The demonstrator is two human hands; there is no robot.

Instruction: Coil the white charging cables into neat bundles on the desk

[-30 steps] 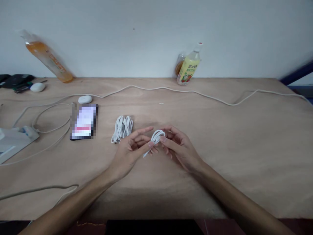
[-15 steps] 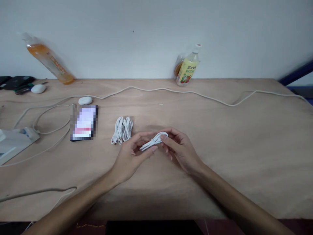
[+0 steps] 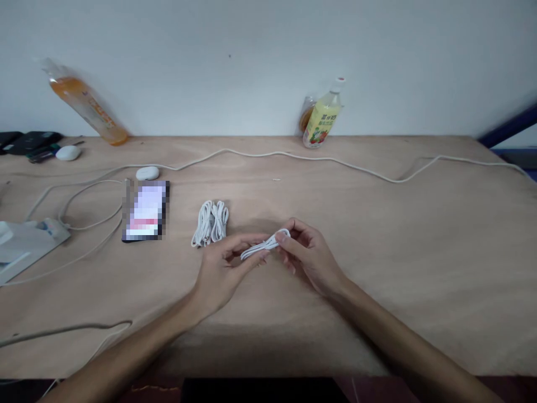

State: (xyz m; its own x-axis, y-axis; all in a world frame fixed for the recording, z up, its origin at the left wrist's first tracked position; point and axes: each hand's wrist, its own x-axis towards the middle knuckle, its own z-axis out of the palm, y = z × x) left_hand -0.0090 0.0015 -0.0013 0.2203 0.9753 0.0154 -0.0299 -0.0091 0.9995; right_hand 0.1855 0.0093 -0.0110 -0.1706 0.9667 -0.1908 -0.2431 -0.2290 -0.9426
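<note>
A folded white cable [image 3: 265,244] is held between my two hands above the table, tied round its middle and slanting up to the right. My left hand [image 3: 226,266] grips its lower left part between thumb and fingers. My right hand [image 3: 308,254] pinches the looped upper right end, thumb on top. Just beyond my left hand lie bundled white cables [image 3: 210,223], side by side on the wood.
On the left, a phone [image 3: 146,211] lies near a white earbud case [image 3: 147,173]. A long white cord [image 3: 302,155] crosses the table [image 3: 398,252]. An orange drink bottle [image 3: 88,109] and a yellow-labelled bottle [image 3: 323,120] stand by the wall. A white box [image 3: 29,249] sits far left.
My left thumb and fingers have closed in a little on the cable's middle, covering more of it. My right hand keeps its pinch almost in place.
</note>
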